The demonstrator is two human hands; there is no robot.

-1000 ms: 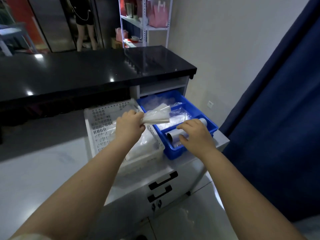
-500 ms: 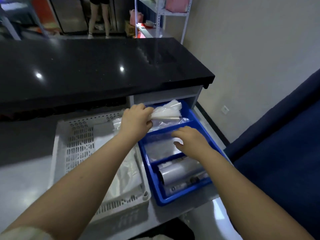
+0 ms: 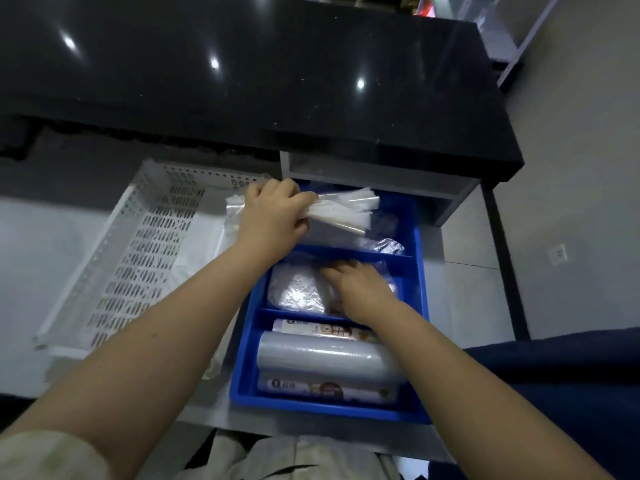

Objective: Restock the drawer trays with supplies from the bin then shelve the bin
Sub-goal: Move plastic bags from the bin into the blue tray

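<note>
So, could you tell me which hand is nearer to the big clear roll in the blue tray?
Right: the right hand rests in the middle compartment, just behind the clear roll. The left hand holds a bag bundle over the far compartment.

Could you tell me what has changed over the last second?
The right hand left the plastic rolls in the blue divided tray's near compartment and rests on the clear bags in the middle one. The left hand still grips its bundle of clear bags; white perforated basket unmoved.
</note>
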